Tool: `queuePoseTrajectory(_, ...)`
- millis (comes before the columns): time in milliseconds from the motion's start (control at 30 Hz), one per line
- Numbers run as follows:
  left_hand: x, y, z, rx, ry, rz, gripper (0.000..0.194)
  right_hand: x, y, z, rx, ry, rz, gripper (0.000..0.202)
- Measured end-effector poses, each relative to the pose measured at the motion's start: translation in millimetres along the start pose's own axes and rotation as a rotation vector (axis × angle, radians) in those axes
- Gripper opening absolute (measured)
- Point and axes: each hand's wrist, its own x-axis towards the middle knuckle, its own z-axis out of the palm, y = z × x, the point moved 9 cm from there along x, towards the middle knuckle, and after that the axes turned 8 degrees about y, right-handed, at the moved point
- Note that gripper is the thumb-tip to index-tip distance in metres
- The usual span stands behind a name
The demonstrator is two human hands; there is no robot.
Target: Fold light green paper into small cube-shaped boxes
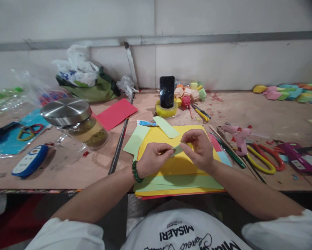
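Note:
A small light green paper strip (176, 150) is pinched between both hands, above a stack of coloured sheets. My left hand (154, 158), with a green bead bracelet (136, 171) at the wrist, grips its left end with thumb and forefinger. At the other end, the fingertips of my right hand (199, 149) are closed on it. Below lie yellow sheets (156, 166) with green sheets (156, 184) along the near side. Another light green strip (166, 127) rests at the stack's far edge, just beyond my hands.
Left stand a glass jar of tea (89, 130) and a blue-white device (31, 161). A phone (166, 91) leans on a yellow tape roll (166, 110), beside folded paper pieces (188, 93). On the right lie a pink glue gun (238, 137), scissors (262, 159) and a cutter (201, 113).

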Motion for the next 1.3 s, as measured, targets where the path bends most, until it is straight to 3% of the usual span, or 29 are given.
queuePoseTrajectory(67, 0, 4, -2.7, 0.076, 0.021, 0.065, 0.028, -1, 6, 10, 0.03, -0.118, 0.071, 0.025)
queuePoseTrajectory(133, 2, 2, -4.5, 0.064, 0.026, 0.061, 0.023, 0, 11, 13, 0.048, -0.151, 0.127, 0.023)
queuePoseTrajectory(300, 11, -12, -13.3, -0.232, 0.054, -0.099, 0.027, 8, 13, -11, 0.04, 0.075, 0.13, 0.016)
queuePoseTrajectory(400, 14, -13, -21.5, -0.393, 0.123, -0.128, 0.037, 6, 12, -13, -0.002, 0.061, 0.094, 0.013)
queuePoseTrajectory(533, 12, -8, -28.3, -0.446, 0.194, -0.104, 0.039, 2, 6, -8, -0.099, -0.008, -0.019, 0.01)
queuePoseTrajectory(800, 8, -2, -33.3, -0.36, 0.223, -0.055, 0.031, 1, -21, 14, -0.159, -0.183, -0.242, 0.012)
queuePoseTrajectory(1000, 3, 12, -23.9, -0.06, 0.171, 0.111, 0.012, 3, -20, 13, -0.126, -0.168, -0.203, 0.009)
queuePoseTrajectory(1300, 2, 12, -12.9, 0.009, 0.073, 0.149, 0.01, 1, -16, 17, -0.095, -0.21, -0.151, 0.004)
